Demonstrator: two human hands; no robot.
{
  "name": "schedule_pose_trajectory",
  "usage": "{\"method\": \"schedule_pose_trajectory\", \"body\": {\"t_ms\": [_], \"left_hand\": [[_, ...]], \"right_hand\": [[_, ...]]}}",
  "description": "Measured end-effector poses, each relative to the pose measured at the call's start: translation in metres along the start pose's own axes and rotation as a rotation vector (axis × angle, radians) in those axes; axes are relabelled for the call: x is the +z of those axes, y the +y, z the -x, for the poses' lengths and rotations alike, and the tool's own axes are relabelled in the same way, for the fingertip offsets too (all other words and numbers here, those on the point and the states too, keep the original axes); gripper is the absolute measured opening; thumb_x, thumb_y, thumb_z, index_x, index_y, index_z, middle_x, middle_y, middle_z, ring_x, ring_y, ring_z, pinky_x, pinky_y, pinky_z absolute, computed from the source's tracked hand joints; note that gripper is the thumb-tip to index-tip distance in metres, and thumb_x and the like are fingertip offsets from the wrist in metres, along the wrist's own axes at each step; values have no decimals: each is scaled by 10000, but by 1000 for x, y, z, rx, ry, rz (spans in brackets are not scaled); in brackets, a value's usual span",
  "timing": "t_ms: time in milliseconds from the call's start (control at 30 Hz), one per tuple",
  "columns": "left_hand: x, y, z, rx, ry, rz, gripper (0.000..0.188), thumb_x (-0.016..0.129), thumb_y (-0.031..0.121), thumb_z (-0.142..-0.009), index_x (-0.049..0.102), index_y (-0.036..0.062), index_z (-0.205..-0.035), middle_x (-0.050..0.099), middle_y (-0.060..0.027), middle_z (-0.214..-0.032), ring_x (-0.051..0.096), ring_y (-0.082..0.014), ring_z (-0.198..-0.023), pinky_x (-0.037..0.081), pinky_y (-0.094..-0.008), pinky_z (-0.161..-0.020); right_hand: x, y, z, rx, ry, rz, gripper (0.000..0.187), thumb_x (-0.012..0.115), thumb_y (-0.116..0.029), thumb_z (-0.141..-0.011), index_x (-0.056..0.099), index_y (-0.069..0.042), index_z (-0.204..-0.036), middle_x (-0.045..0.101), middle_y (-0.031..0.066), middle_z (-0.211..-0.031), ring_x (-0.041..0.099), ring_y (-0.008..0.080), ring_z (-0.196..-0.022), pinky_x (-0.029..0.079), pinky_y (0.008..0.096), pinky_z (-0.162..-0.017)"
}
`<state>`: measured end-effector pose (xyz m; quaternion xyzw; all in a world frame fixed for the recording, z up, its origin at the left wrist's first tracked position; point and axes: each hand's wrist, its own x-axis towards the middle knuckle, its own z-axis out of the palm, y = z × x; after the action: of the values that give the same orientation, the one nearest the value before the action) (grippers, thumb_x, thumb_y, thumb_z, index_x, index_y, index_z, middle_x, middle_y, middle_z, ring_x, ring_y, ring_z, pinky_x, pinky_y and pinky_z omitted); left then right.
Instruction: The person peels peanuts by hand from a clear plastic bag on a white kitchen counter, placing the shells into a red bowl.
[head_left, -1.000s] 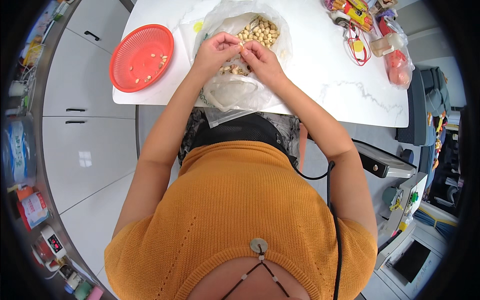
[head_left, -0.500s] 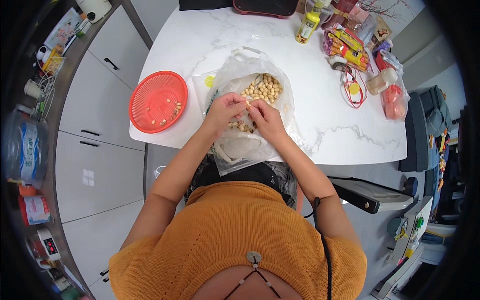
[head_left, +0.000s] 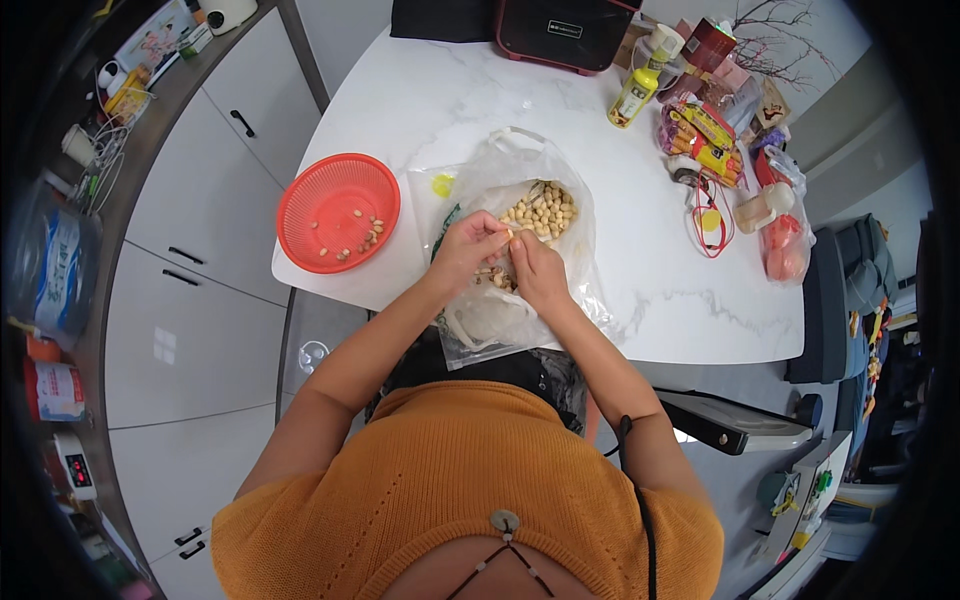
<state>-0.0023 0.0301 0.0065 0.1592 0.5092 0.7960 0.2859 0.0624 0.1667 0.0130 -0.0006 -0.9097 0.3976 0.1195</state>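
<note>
My left hand [head_left: 470,252] and my right hand [head_left: 539,270] meet over an open white plastic bag [head_left: 500,165], their fingertips pinched together on a small pale peanut [head_left: 511,234]. Most of it is covered by the fingers. In the bag, beyond my hands, lies a heap of beige unshelled peanuts [head_left: 543,208]. Below my fingers, nearer to me, are brownish bits that look like broken shells [head_left: 497,278]. To the left stands a round red plastic basket [head_left: 290,215] with several shelled kernels [head_left: 371,236] scattered on its bottom.
The white marbled table [head_left: 690,310] curves around the bag. A yellow bottle [head_left: 632,100], packaged sausages [head_left: 700,140], a red cord [head_left: 705,235] and a bag of reddish fruit [head_left: 785,248] lie at the right. A black-and-red appliance [head_left: 560,32] stands at the back.
The whole view has shifted, so the table and its things sit lower in the picture and more of the appliance shows. Both hands stay together over the bag, still pinching.
</note>
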Motion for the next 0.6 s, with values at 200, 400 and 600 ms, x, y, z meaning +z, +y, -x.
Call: {"method": "schedule_pose_trajectory", "body": {"t_ms": [200, 400, 600], "left_hand": [[-2, -4, -2, -2, 18, 3, 31, 572, 82, -864, 542, 79, -855, 544, 16, -757, 461, -48, -623, 370, -179, -562], [-2, -5, -1, 0, 24, 2, 30, 565, 83, -869, 537, 78, -859, 535, 17, -731, 459, -50, -609, 367, -178, -549], [2, -2, -2, -26, 38, 31, 39, 548, 90, -875, 532, 58, -890, 510, 17, -715, 442, -56, -601, 359, -182, -540]], "right_hand": [[2, 1, 0, -32, 19, 9, 262, 365, -251, -939, 458, -44, -808, 556, 180, -674, 548, 385, -634, 403, 460, -561], [5, 5, -1, -21, 20, -28, 291, 356, -265, -941, 468, -48, -783, 552, 170, -651, 545, 379, -620, 401, 451, -555], [5, 7, -2, 7, 29, -107, 281, 379, -284, -933, 488, -55, -810, 564, 170, -669, 559, 375, -643, 406, 448, -555]]}}
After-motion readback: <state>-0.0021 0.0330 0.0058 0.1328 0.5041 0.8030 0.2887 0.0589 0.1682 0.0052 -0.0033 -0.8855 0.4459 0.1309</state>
